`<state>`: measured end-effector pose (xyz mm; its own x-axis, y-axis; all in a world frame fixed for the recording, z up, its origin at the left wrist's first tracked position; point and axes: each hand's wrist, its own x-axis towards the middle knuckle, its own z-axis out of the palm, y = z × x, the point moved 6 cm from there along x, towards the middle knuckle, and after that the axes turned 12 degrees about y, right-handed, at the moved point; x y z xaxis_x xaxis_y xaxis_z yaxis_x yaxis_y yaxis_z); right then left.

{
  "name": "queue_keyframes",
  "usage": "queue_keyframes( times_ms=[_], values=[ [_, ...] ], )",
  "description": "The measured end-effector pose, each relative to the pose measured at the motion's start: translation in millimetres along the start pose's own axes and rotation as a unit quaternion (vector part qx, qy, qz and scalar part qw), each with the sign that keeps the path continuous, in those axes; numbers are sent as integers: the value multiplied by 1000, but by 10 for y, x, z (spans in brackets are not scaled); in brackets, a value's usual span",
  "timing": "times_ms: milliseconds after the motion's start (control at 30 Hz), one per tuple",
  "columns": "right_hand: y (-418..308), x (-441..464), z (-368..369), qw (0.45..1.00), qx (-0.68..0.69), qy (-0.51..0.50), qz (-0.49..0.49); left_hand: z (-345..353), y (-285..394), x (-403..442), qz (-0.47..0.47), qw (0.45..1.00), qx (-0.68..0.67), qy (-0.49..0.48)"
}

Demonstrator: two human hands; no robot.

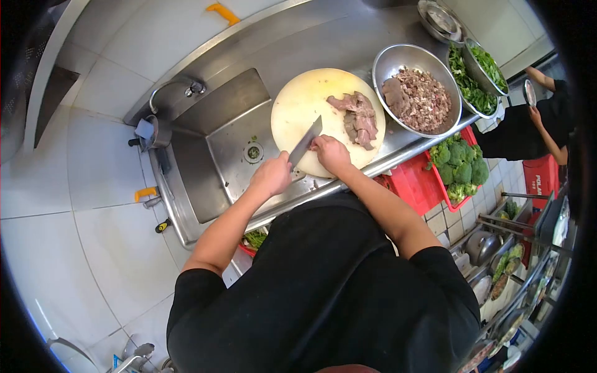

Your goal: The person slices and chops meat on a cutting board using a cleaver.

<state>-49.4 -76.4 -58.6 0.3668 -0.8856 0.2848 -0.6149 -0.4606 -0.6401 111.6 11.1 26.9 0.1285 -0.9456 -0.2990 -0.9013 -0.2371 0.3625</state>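
My left hand (272,176) is closed around the handle of a kitchen knife (306,143), its blade angled up and away over the round white cutting board (292,99). Close beside the blade, my right hand (331,154) has its fingers curled together above the board; whatever they hold, if anything, is hidden. Slices of brownish-pink meat (360,121) lie in a pile on the board's right side. Right of the board stands a steel bowl (380,69) with chopped meat (426,96) and a larger uncut piece in it.
The board overlaps a steel sink (211,180) with a tap (194,89). Leafy greens (476,93) fill containers at the back right. Broccoli (460,165) sits in a red basket below the counter edge. Another person (528,130) stands at the right, near shelves with food.
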Motion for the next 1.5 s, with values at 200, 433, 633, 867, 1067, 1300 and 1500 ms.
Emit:
queue_keyframes(
  times_ms=[200,433,633,867,1067,1300,1500],
  values=[
    [16,5,-25,1000,-5,5,10,196,9,67,-42,999,-3,-22],
    [48,-29,-79,1000,1,7,13,227,-20,-107,-48,999,-18,-12],
    [60,-65,-116,1000,22,-7,4,-7,77,-125,1,1000,14,-5],
    [106,-130,-112,1000,-3,16,-6,120,109,-66,2,1000,17,-14],
    [99,-122,-134,999,-14,27,-24,210,144,-113,-37,999,2,-13],
    [88,-186,-158,999,-21,11,-31,299,116,-175,-38,999,-5,-12],
    [127,-173,-199,999,-32,6,-40,166,151,-236,-28,999,8,-28]
  ],
)
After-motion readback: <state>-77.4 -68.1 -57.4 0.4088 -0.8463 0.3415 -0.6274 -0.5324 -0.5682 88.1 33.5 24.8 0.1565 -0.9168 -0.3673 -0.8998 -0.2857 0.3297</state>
